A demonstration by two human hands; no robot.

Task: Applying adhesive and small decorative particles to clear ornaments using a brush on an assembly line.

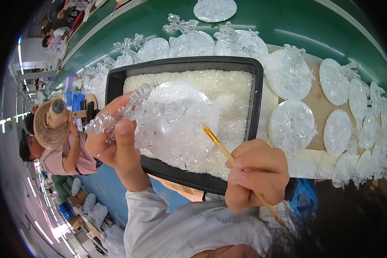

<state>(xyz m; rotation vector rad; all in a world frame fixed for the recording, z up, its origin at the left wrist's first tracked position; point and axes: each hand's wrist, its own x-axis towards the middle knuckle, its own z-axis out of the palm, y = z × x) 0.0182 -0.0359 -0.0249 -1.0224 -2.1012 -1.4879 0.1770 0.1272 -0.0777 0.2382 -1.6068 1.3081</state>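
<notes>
Slanted brush (219,146) points up-left toward disc (172,135)

2 hands (259,172), 1 brush (222,150), 1 tray (185,64), prob. 15+ clr discs (176,129)

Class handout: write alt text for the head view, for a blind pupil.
A person's left hand holds a clear, round-based ornament above a black tray of whitish granules; the right hand holds a brush beside it. Similar pieces sit beyond the tray and to its right.
</notes>
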